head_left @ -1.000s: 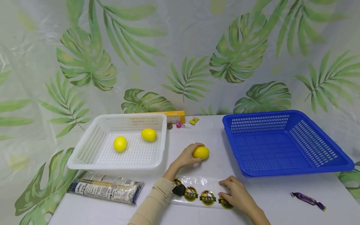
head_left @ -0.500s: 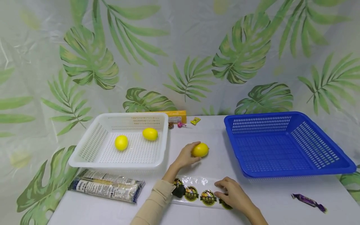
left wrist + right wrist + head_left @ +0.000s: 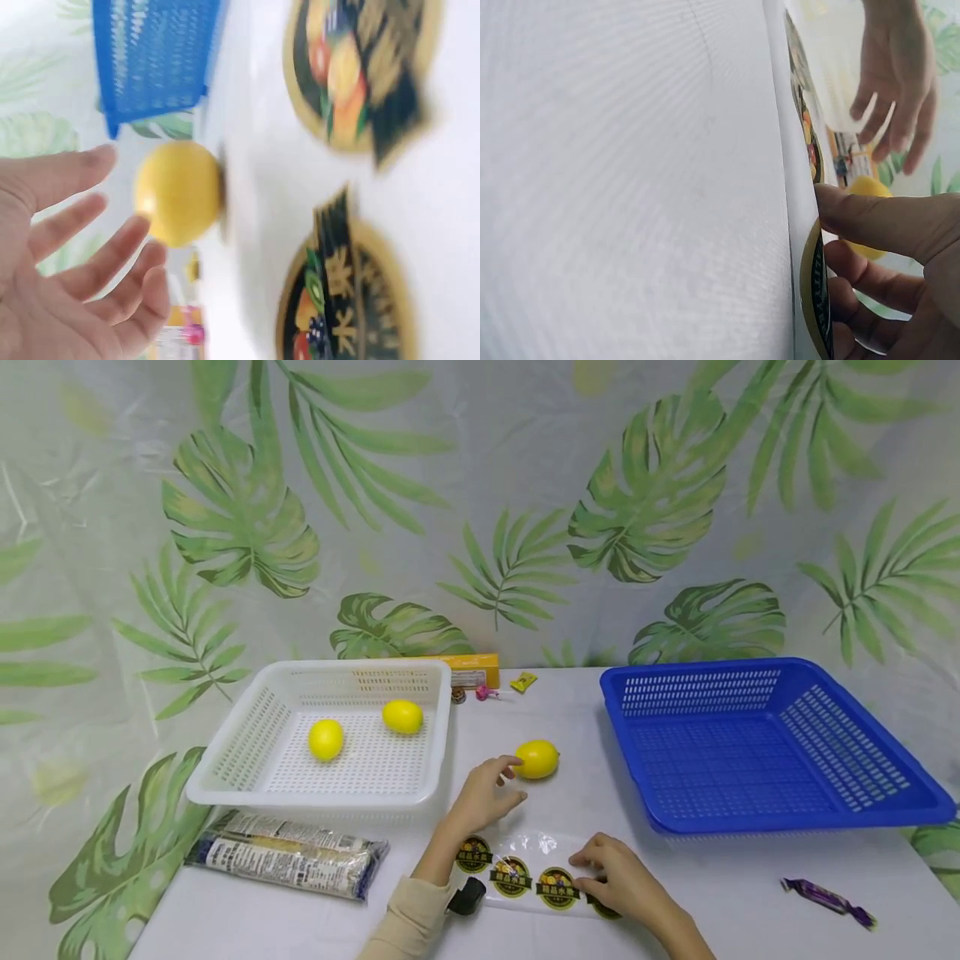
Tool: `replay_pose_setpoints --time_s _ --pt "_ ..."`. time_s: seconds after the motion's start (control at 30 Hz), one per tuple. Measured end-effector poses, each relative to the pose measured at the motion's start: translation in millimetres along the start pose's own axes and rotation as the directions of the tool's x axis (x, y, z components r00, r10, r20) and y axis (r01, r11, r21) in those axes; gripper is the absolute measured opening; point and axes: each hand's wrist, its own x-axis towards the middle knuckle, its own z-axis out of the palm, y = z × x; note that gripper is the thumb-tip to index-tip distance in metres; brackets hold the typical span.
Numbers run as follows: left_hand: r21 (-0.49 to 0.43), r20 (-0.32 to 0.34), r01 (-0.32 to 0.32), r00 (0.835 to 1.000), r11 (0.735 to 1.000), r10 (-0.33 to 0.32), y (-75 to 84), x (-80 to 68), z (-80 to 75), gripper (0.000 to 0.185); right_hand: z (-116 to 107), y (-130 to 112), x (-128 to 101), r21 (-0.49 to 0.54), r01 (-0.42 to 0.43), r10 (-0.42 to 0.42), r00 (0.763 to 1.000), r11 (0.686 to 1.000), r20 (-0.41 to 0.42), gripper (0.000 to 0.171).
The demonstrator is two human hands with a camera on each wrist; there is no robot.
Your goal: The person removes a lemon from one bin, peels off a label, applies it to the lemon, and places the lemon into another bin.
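Observation:
A yellow lemon (image 3: 538,760) lies on the white table, between the two baskets. My left hand (image 3: 482,795) is just to its left, fingers spread and loosely bent, with nothing in the grasp. In the left wrist view the lemon (image 3: 180,193) sits right beyond the fingertips. Nearer the front lies a clear plastic bag (image 3: 517,852) printed with a row of round fruit labels. My right hand (image 3: 626,878) rests on its right part, and in the right wrist view the thumb and fingertips (image 3: 832,206) touch the flat bag. That hand partly covers one label.
A white basket (image 3: 315,800) with two lemons stands at left, a blue basket (image 3: 637,743) at right. In front lie a noodle-like packet (image 3: 288,856) and a purple wrapped candy (image 3: 828,902). An orange box (image 3: 480,670), lollipop (image 3: 486,693) and yellow candy (image 3: 523,682) are at the back.
My left hand has let go of the lemon and drawn back toward the front left. The lemon stays on the table. My right hand shifted slightly left over the bag.

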Motion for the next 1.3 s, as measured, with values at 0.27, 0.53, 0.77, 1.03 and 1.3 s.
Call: replay_pose_setpoints --time_s 0.27,0.53,0.77,1.03,1.3 --pt "0.198 0.128 -0.025 0.992 0.98 -0.001 27.4 -42.5 7.1 0.036 -1 2 -4 -0.012 0.059 -0.059 0.998 0.998 -0.008 0.019" --pt "0.333 0.126 -0.007 0.991 0.943 -0.037 29.3 -67.4 15.8 0.039 6 -2 -3 -0.035 0.034 -0.036 0.997 0.999 -0.064 0.015" --pt "0.399 0.222 0.017 0.968 0.917 -0.115 31.7 -80.8 20.7 0.039 7 -7 -2 -0.007 -0.045 0.044 0.995 0.999 -0.094 0.018" --pt "0.444 0.186 -0.003 0.978 0.896 -0.089 29.5 -87.5 27.4 0.038 -3 -2 -4 0.242 0.007 0.014 0.996 0.97 -0.085 0.013" --pt "0.342 0.115 0.025 0.991 0.939 -0.068 28.6 -73.3 19.3 0.039 -4 7 21 0.429 0.121 0.025 0.947 0.895 -0.319 0.012"
